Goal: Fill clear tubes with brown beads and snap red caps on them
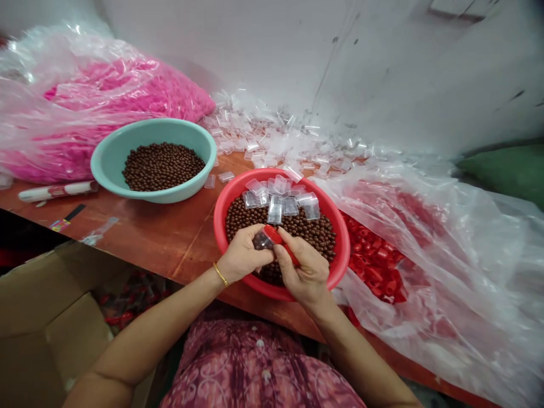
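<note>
My left hand (244,254) is closed around a small clear plastic container (262,240) with dark brown balls inside. My right hand (305,266) grips a red plastic cap (272,233) at the container's upper end; whether the cap is fully seated cannot be made out. Both hands are over the near part of a red basin (345,249). Brown balls (317,232) fill much of this basin, and several empty clear containers (275,209) lie on top of them toward the far side.
A turquoise basin (208,170) of brown balls stands left. Behind lie scattered clear containers (272,141) and a bag of pink pieces (140,90). Red caps (374,260) spill from a plastic bag (459,283) at right. Below the table edge, a cardboard box (38,317) holds red-capped pieces.
</note>
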### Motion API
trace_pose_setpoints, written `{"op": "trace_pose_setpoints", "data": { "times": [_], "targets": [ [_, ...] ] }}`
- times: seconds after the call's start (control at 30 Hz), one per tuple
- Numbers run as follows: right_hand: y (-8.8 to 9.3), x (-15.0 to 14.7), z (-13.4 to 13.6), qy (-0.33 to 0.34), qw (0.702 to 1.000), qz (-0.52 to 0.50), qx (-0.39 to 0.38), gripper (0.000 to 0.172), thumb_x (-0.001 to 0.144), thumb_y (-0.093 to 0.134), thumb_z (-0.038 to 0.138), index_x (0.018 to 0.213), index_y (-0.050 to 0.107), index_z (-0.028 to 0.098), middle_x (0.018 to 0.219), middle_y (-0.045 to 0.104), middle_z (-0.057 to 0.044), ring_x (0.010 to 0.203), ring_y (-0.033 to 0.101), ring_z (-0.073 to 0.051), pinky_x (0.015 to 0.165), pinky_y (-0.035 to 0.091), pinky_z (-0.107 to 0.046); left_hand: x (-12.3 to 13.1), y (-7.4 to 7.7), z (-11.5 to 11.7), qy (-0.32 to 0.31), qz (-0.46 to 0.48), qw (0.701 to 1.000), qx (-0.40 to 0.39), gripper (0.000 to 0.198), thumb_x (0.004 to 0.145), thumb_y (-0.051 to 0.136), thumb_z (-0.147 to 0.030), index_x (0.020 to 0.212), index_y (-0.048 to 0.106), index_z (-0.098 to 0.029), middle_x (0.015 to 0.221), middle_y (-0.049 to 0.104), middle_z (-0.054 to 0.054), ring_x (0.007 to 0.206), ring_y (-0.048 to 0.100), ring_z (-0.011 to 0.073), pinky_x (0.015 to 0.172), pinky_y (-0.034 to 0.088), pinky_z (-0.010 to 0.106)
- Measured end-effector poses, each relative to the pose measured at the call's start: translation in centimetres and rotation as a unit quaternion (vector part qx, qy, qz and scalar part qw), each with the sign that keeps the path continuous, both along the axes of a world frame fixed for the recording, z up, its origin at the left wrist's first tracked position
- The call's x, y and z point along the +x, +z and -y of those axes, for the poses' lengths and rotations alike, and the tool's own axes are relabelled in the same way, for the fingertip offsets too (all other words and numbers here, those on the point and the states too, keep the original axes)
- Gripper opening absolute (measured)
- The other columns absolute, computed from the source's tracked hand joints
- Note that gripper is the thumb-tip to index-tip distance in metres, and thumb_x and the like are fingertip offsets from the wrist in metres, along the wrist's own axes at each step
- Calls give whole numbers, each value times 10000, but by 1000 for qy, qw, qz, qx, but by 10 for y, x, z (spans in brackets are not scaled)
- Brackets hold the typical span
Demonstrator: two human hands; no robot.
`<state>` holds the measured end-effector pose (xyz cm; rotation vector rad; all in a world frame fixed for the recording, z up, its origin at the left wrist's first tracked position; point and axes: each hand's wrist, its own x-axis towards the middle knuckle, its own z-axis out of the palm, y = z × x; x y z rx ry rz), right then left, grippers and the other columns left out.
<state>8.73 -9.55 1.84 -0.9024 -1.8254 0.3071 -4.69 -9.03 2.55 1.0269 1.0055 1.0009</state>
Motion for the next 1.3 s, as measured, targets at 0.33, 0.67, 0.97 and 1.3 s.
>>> {"op": "trace_pose_setpoints", "data": {
  "times": [0.33, 0.67, 0.97, 1.3],
  "targets": [
    [-3, 15, -5, 16, 985, -82, -148, 264, 812, 558, 181, 1034, 693, 229, 759, 713, -27, 571, 628, -124, 550, 522, -251, 3, 4, -4, -54, -36, 998, -10, 166, 592, 599, -204, 705, 490, -148, 453, 442, -104, 297, 360, 29, 302, 272, 156],
    [-4, 13, -2, -1, 1000, 20, -15, 349, 809, 542, 123, 1129, 647, 211, 657, 654, -15, 558, 594, -110, 537, 491, -223, 4, -1, -2, -13, -102, 993, 62, 94, 593, 532, -149, 667, 474, -154, 501, 416, -89, 420, 359, 31, 418, 301, 159],
    [8, 35, -5, 98, 989, 109, 18, 400, 808, 533, 103, 1182, 613, 219, 571, 593, 13, 507, 561, -97, 511, 469, -205, 6, -7, 2, -27, -152, 981, 117, 93, 574, 537, -155, 602, 448, -164, 565, 412, -68, 531, 357, 62, 488, 293, 180],
    [2, 28, -5, 150, 987, 30, -42, 364, 813, 531, 120, 1148, 634, 218, 596, 616, 18, 490, 558, -78, 492, 459, -184, 3, -6, 1, -25, -138, 983, 119, 69, 576, 535, -162, 601, 470, -159, 561, 414, -67, 529, 348, 62, 491, 291, 177]
  ]
}}
